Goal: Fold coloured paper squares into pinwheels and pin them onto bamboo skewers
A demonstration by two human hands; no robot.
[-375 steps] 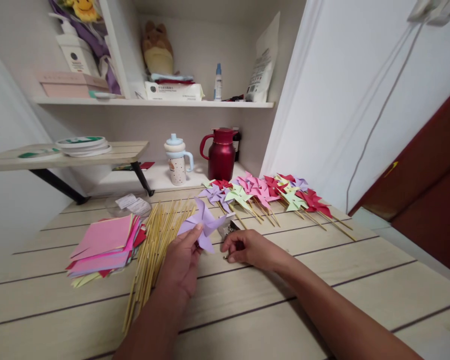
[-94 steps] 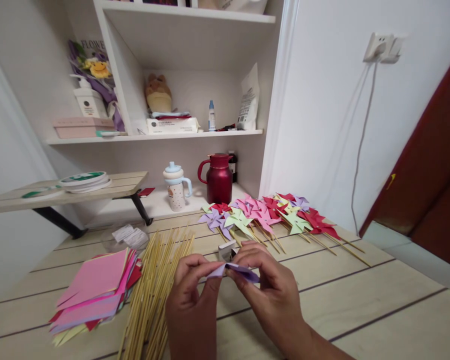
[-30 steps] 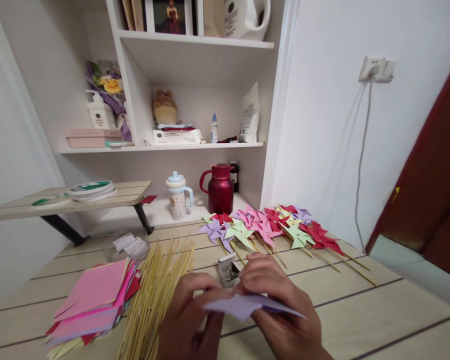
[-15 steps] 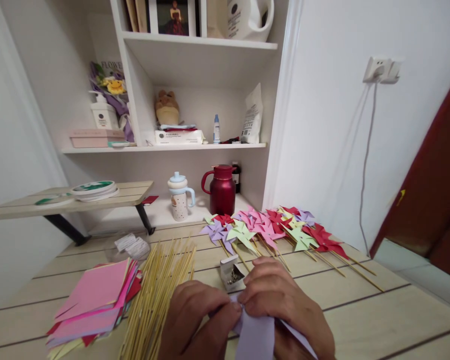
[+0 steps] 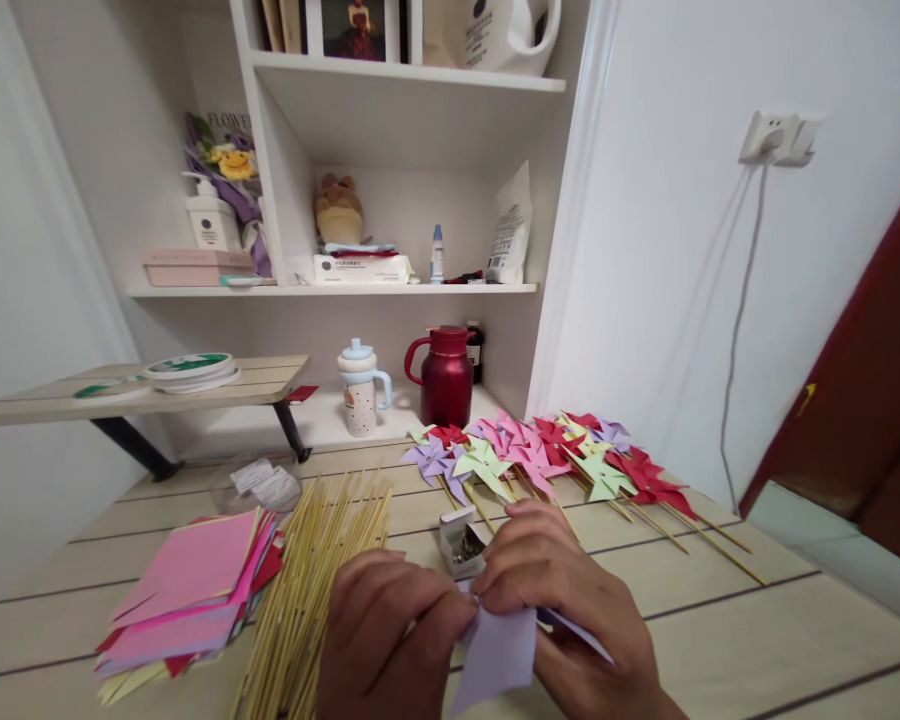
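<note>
Still pinching the lilac paper (image 5: pixel 499 650) in left hand (image 5: pixel 390 645) and right hand (image 5: pixel 562 620), now hanging lower. Bare bench (image 5: pixel 757 640) rightward; sticks (image 5: pixel 307 590) close left.

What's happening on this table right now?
A person's left hand and right hand pinch a folded lilac paper piece between them, low over the wooden table. A small open box of pins sits just behind, bamboo sticks and coloured paper squares left, finished pinwheels beyond.
</note>
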